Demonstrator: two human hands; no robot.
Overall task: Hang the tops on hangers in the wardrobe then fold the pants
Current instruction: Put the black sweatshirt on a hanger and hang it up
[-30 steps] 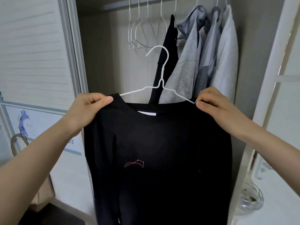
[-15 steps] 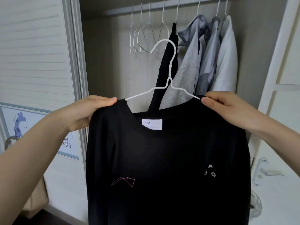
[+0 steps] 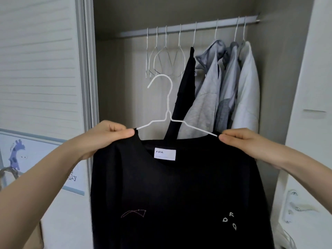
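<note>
black long-sleeved top (image 3: 179, 194) with a white neck label (image 3: 165, 153) hangs in front of the open wardrobe, spread between two raised hands and filling the lower middle of the view. small white stitched marks show low on its front at one side, a thin reddish line motif at the other. the left hand (image 3: 106, 135) grips the top's left shoulder, its fingers (image 3: 124, 134) curled and pinching the dark cloth at the end of the hanger's arm. the right hand (image 3: 240, 141) grips the other shoulder the same way, its fingers (image 3: 227, 137) pinching the cloth where the wire goes in. a white wire hanger (image 3: 168, 112) sits inside the neckline, both arms running under the shoulders, its hook standing upright and free, below the rail and not on it.

farther back, inside the wardrobe, a grey metal rail (image 3: 188, 28) runs across the top. several empty wire hangers (image 3: 165, 60) hang from it on the left. just to their right hangs a black garment (image 3: 186, 90), then a row of pale grey and white tops (image 3: 230, 87). at far left, a white slatted sliding door (image 3: 36, 60) carries a poster with a blue giraffe (image 3: 16, 155).
</note>
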